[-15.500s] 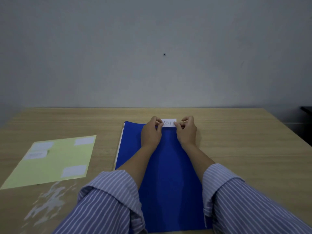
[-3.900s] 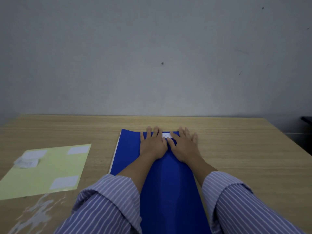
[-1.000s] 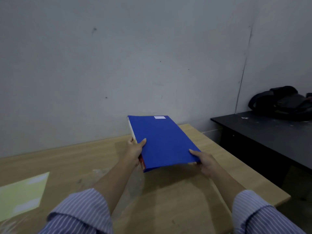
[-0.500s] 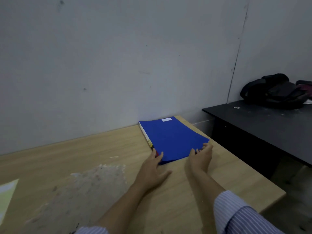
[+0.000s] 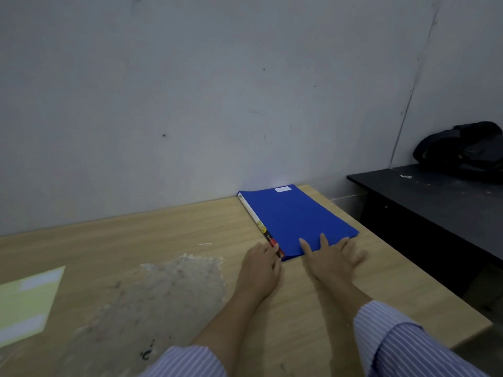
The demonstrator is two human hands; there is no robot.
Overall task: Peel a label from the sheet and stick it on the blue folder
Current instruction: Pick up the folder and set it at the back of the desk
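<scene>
The blue folder lies flat at the far right corner of the wooden table, its far end against the wall. A white label is stuck near its far edge. My left hand rests on the table with its fingertips at the folder's near left corner by the spine. My right hand lies flat with spread fingers, and its fingertips overlap the folder's near edge. The yellow-green label sheet with white labels sits at the far left.
A rough, scuffed patch marks the tabletop in front of me. A dark table stands to the right across a gap, with a black bag on it. The grey wall runs along the table's far side.
A second ago both hands held the folder in the air. It now lies on the table's far right corner, and both hands are flat at its near edge. The view has swung slightly left.
</scene>
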